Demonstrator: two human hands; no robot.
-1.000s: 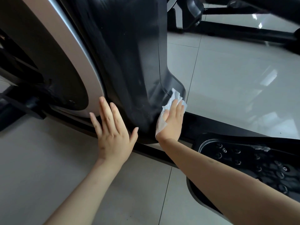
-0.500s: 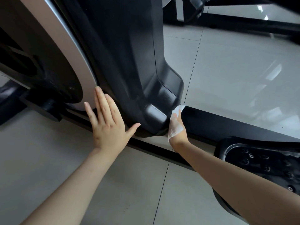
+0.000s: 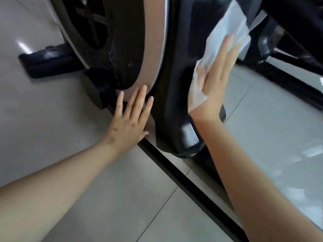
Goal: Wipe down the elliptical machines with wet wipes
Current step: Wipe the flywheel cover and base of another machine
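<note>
The elliptical's black plastic housing [image 3: 176, 70] rises through the middle of the view, with a silver-rimmed flywheel [image 3: 153, 49] to its left. My right hand [image 3: 215, 81] lies flat with straight fingers and presses a white wet wipe [image 3: 225, 34] against the right side of the housing. The wipe spreads out above and to the left of the fingers. My left hand [image 3: 131, 116] rests flat, fingers straight, against the lower edge of the flywheel rim and the housing, holding nothing.
A black base rail [image 3: 183, 182] runs diagonally over the pale tiled floor [image 3: 78, 198] toward the lower right. A black stabiliser foot [image 3: 49, 62] sticks out at the left. More black frame bars [image 3: 293, 79] cross the upper right.
My right hand has moved up with the wipe from the bottom edge of the housing to its side face. The view has swung left; the left hand stays flat near the flywheel rim.
</note>
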